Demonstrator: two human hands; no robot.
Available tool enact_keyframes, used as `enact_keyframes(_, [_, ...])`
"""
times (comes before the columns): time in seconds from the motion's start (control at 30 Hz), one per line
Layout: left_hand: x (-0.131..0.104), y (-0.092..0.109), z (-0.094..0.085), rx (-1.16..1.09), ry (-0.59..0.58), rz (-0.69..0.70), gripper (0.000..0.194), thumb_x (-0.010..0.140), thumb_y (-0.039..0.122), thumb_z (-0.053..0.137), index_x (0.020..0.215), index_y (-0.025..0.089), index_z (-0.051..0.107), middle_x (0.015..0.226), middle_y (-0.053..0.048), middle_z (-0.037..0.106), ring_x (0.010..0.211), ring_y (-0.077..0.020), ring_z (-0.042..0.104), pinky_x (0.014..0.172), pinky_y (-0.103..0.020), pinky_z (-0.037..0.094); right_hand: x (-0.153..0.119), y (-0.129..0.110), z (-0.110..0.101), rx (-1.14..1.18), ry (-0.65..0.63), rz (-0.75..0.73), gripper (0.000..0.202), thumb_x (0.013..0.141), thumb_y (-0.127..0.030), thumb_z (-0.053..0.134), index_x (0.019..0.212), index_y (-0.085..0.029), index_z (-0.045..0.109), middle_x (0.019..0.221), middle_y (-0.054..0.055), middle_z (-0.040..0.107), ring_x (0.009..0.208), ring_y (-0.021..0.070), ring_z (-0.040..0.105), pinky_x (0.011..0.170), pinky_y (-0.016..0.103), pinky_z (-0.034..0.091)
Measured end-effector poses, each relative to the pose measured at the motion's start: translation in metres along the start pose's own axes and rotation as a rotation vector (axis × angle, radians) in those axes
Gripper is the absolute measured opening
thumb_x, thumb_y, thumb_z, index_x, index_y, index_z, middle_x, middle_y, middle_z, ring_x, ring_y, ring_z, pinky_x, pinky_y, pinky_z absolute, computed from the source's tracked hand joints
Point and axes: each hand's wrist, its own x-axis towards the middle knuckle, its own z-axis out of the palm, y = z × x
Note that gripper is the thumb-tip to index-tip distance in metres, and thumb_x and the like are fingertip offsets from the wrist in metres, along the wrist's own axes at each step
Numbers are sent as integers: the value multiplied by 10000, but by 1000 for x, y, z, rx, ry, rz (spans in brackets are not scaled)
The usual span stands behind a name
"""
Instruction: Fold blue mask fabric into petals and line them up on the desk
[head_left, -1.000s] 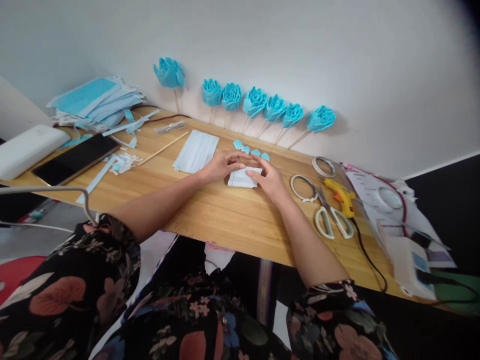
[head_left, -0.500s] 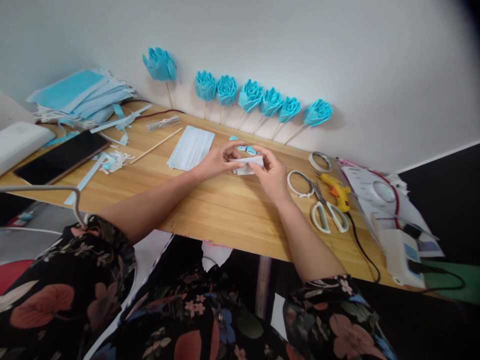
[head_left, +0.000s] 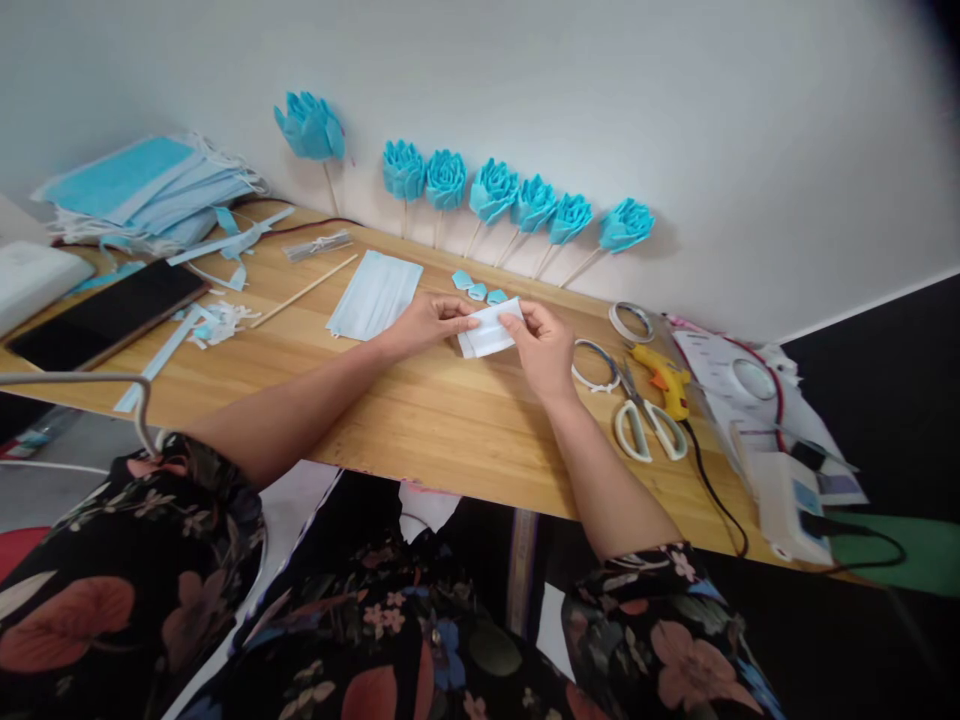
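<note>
Between my two hands is a small folded piece of pale mask fabric (head_left: 489,331), held above the wooden table. My left hand (head_left: 429,326) pinches its left edge between thumb and fingers. On the other side, my right hand (head_left: 544,342) grips the upper right corner, thumb on the front face. Just behind the piece lie several small folded blue petals (head_left: 476,291). A flat pale blue mask panel (head_left: 376,295) rests to the left of my left hand. Scissors (head_left: 646,420) with white handles lie to the right of my right hand.
Several blue fabric roses (head_left: 493,190) on sticks lean against the wall. A mask stack (head_left: 135,190), phone (head_left: 105,312), fabric scraps (head_left: 217,322) and wooden stick (head_left: 304,291) are at left. Tape rolls (head_left: 631,322), a yellow glue gun (head_left: 664,380) and a power strip (head_left: 791,505) are at right.
The fabric piece has been turned so that more of its pale face shows, tilted up to the right. My fingers have shifted to its edges, uncovering the blue petals behind. The view has moved slightly.
</note>
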Motion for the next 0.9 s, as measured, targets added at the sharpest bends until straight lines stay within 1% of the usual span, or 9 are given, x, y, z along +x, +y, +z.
enact_keyframes(0.07, [0, -1, 0, -14, 16, -15, 330, 816, 411, 790, 953, 114, 743, 956, -91, 784, 851, -171, 717, 790, -296, 569, 0, 4, 1, -12, 18, 41, 328, 872, -503, 629, 940, -206, 751, 826, 27, 733, 767, 188, 657, 740, 321, 539])
enact_keyframes(0.2, [4, -6, -2, -21, 11, -9, 290, 815, 287, 783, 1057, 133, 743, 999, -81, 789, 870, -166, 726, 789, -287, 571, 2, 7, 0, -37, 91, 57, 364, 864, -535, 626, 882, -197, 760, 756, 10, 696, 718, 177, 622, 690, 298, 511])
enact_keyframes(0.37, [8, -11, -3, 85, -18, -85, 324, 858, 214, 698, 1169, 124, 712, 827, -52, 758, 697, -149, 687, 694, -288, 557, 8, 15, -4, -12, 212, 64, 425, 872, -589, 598, 930, -194, 743, 845, 30, 720, 798, 193, 652, 733, 304, 542])
enact_keyframes(0.5, [5, -2, -4, 368, 130, 133, 233, 869, 294, 702, 1043, 153, 766, 1076, -95, 766, 1010, -211, 693, 909, -324, 524, 14, 23, -7, 91, 238, 170, 483, 882, -654, 550, 962, -202, 701, 865, 45, 709, 769, 183, 648, 634, 285, 547])
enact_keyframes(0.57, [2, 6, -3, 433, 182, 222, 304, 933, 410, 634, 1023, 156, 773, 1107, -100, 756, 1083, -223, 668, 955, -326, 496, 14, 25, -6, 166, 217, 195, 473, 862, -655, 593, 977, -207, 695, 883, 46, 714, 760, 175, 645, 598, 270, 541])
enact_keyframes(0.63, [-1, 13, -2, 382, 152, 220, 443, 990, 524, 525, 1008, 153, 766, 1050, -95, 753, 1043, -215, 671, 918, -313, 500, 13, 24, -4, 224, 179, 189, 463, 848, -647, 627, 994, -213, 693, 921, 51, 723, 781, 175, 653, 594, 265, 544])
enact_keyframes(0.7, [-4, 16, 2, 298, 90, 155, 544, 986, 613, 489, 920, 140, 750, 936, -88, 745, 931, -198, 676, 823, -294, 512, 10, 20, 0, 249, 139, 177, 463, 848, -651, 627, 1001, -219, 696, 949, 55, 724, 810, 180, 661, 610, 272, 553])
enact_keyframes(0.8, [-5, 13, 7, 193, 22, 18, 537, 888, 651, 634, 805, 126, 716, 753, -65, 706, 708, -149, 629, 651, -258, 489, 4, 13, 5, 249, 73, 182, 472, 847, -668, 624, 999, -230, 716, 958, 50, 722, 836, 186, 667, 650, 293, 575])
enact_keyframes(0.9, [-3, 9, 11, 81, 1, -61, 464, 808, 575, 760, 800, 113, 714, 685, -57, 693, 588, -108, 575, 554, -226, 449, 1, 7, 6, 238, -6, 172, 511, 852, -687, 614, 1080, -243, 726, 1030, 57, 728, 885, 197, 679, 679, 309, 593])
